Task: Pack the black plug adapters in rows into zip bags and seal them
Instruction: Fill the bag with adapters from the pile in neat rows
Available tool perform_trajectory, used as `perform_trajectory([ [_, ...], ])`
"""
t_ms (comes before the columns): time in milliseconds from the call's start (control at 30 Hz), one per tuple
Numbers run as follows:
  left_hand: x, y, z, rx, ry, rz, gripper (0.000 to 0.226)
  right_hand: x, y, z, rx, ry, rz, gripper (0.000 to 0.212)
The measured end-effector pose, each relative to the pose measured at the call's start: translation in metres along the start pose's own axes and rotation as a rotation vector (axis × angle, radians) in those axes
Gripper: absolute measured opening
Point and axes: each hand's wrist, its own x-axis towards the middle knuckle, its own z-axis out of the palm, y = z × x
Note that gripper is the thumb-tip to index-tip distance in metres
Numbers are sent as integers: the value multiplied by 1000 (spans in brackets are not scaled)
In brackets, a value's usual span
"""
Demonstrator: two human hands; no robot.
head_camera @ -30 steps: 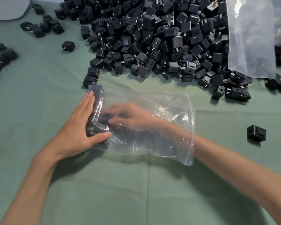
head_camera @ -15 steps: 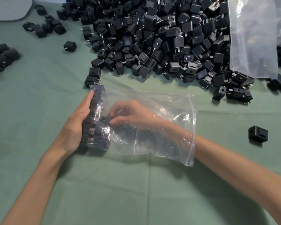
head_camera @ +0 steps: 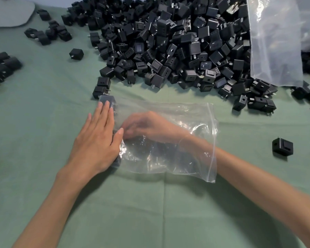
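The left hand [head_camera: 97,140] lies flat, fingers straight, pressing on the closed end of the bag [head_camera: 191,158], where adapters [head_camera: 107,102] sit in a row; the right hand [head_camera: 150,127] is inside through the mouth, too blurred to tell whether it grips anything; it would do best to push each adapter snug against the row while the left hand braces it; the pile [head_camera: 168,42] lies just beyond.

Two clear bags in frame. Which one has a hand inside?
The small zip bag lying flat mid-table: the right hand is inside it. The larger clear bag at top right lies over the adapter pile, untouched.
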Motion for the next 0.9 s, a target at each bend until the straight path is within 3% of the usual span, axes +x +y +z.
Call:
perform_trajectory([
  [67, 0, -1, -1, 5, 5, -1, 70, -13, -2, -9, -86, 6, -23, 22],
  [167, 0, -1, -1, -9, 23, -3, 68, -59, -1, -38, 110, -7, -12, 19],
  [233, 0, 0, -1, -14, 29, -6, 68, -94, 2, -65, 171, -73, 146, 18],
  [367, -1, 1, -2, -63, 59, -49, 71, -140, 13, -125, -15, -124, 415, 21],
  [533, -2, 3, -3, -98, 69, -110, 73, -124, 3, -168, -147, 391, 388, 8],
  [600, -3, 3, -4, -86, 52, -115, 74, -93, 5, -169, -280, 508, 316, 7],
  [667, -2, 3, -5, -82, 43, -114, 75, -57, 11, -168, -496, 543, 274, 17],
  [800, -2, 2, -4, -79, 36, -116, 76, -10, 35, -154, -794, 450, 395, 42],
  [900, -2, 2, -4, -80, 34, -116, 76, 1, 48, -143, -965, 505, 398, 43],
])
